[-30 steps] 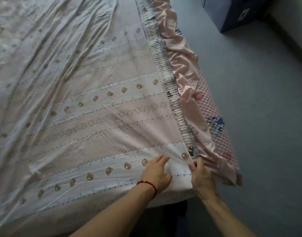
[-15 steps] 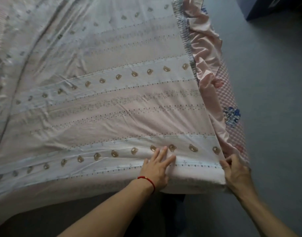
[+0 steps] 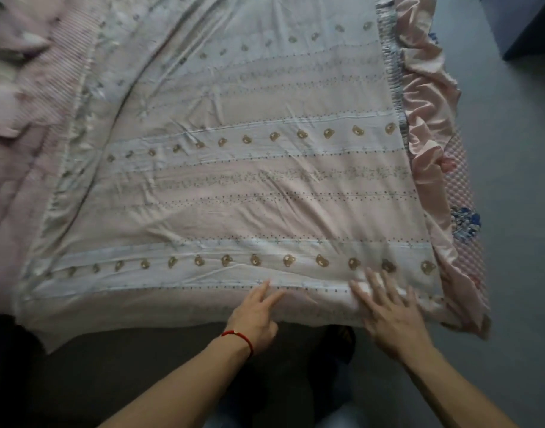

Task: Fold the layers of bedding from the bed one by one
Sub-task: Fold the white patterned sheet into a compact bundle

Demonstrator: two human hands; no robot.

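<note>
1. Cotton-looking sheet (image 3: 249, 186) under both palms. The left hand (image 3: 255, 319) lies flat on its near edge, fingers straight and a bit apart, gripping nothing.
2. Right hand (image 3: 391, 316) is flat too, fingers fanned wide, pressing the sheet just in from the near right corner. It's blurry, but nothing looks pinched.
3. Red bracelet (image 3: 238, 336) sits on the left wrist.
4. That sheet is pale pink and white in stripes, with rows of little brown bears and dotted lines. It's spread over most of the bed, wrinkled, and its near edge hangs over the bed's near edge.
5. Along the bed's right edge a pink ruffle (image 3: 425, 97) bunches up beside the sheet, and a checked pink layer (image 3: 462, 193) with a blue print pokes out under it.
6. Far left corner has more pink bedding (image 3: 14, 97), rumpled and blurred.
7. Grey floor (image 3: 512, 149) runs along the right, with a dark box (image 3: 530, 23) at the top right.
</note>
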